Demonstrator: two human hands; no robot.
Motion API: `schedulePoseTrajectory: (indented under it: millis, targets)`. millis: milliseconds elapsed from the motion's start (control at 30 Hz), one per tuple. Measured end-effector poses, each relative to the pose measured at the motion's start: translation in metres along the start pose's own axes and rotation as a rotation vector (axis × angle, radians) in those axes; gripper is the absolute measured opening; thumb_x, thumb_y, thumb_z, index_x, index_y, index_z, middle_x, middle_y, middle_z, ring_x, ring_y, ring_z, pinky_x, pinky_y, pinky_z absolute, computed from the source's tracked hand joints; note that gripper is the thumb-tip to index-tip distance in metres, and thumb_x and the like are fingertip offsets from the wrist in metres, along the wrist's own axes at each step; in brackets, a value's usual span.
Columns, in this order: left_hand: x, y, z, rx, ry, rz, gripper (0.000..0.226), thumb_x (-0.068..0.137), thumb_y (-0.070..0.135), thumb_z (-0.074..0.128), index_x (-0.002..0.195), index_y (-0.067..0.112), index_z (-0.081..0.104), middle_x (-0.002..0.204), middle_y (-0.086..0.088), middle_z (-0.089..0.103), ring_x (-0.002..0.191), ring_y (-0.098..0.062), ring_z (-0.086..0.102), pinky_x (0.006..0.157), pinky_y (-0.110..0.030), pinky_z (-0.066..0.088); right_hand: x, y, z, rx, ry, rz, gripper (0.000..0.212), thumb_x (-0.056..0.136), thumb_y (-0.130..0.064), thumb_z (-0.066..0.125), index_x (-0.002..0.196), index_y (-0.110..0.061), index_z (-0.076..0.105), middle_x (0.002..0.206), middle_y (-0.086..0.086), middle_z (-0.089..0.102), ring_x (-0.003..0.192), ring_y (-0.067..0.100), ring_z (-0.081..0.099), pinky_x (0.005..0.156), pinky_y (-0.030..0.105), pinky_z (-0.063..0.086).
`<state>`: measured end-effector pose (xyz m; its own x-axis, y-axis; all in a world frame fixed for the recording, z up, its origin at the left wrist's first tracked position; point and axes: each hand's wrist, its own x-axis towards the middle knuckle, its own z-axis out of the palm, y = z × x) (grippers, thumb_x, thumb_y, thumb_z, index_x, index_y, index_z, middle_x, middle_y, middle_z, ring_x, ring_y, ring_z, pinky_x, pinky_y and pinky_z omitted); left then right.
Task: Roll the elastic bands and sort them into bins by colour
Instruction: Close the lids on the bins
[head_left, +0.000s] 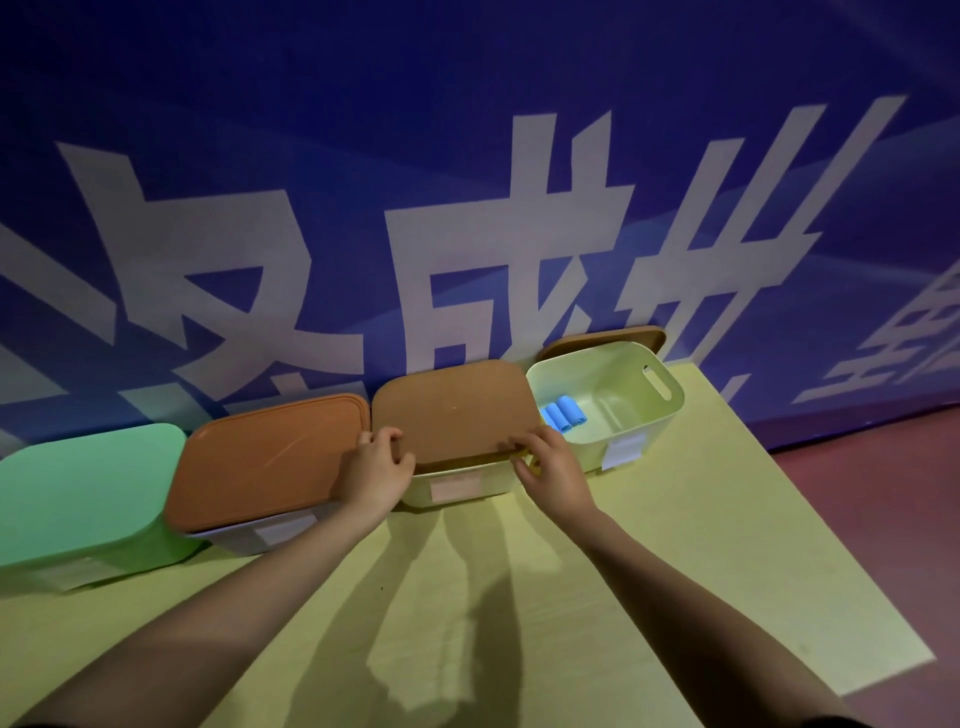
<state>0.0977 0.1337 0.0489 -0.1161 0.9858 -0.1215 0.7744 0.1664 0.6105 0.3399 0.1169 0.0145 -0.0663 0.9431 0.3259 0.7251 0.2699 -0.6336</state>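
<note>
Both hands, left (375, 470), right (551, 462), gripping brown lid (452, 410), blue rolls (563, 413) apparently in right-hand bin (639, 415)

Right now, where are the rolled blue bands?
In the head view, the rolled blue bands lie inside the open bin at far right, just beyond the right hand.

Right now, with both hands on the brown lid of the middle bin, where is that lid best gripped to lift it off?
Grip the brown lid at its two near corners, from the person's side, where the left hand and right hand already hold it. Its near edge overhangs the pale bin, leaving room for fingers underneath; the far edge sits close to the wall.
</note>
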Motion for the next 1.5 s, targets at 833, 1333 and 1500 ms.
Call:
schedulePoseTrajectory:
  millis: [833,1333,1500]
  targets:
    - [0.095,-0.013,0.001,0.332,0.222,0.002,0.032,0.094,0.029,0.049,0.121,0.016,0.060,0.105,-0.008,0.066,0.113,-0.027,0.047,0.096,-0.040,0.030,0.101,0.015,0.029,-0.021,-0.009,0.353,0.047,0.091,-0.030,0.056,0.135,-0.018,0.048,0.134,0.007,0.049,0.125,0.023,0.041,0.106,0.034,0.033]
    - [0.076,0.004,0.013,0.408,0.078,0.027,0.054,0.098,0.038,0.038,0.145,0.011,0.035,0.147,-0.012,0.038,0.137,-0.030,0.029,0.110,-0.044,0.026,0.084,0.017,0.024,-0.133,-0.051,0.306,0.042,0.095,-0.022,0.048,0.135,-0.013,0.048,0.129,0.011,0.049,0.120,0.024,0.041,0.099,0.034,0.039]
    - [0.061,0.007,0.021,0.328,0.061,0.080,0.054,0.097,0.039,0.042,0.145,0.015,0.034,0.152,-0.012,0.030,0.140,-0.030,0.025,0.113,-0.046,0.025,0.081,0.015,0.022,-0.146,-0.100,0.284,0.047,0.095,-0.028,0.048,0.139,-0.013,0.042,0.134,0.010,0.045,0.125,0.024,0.038,0.103,0.035,0.039]
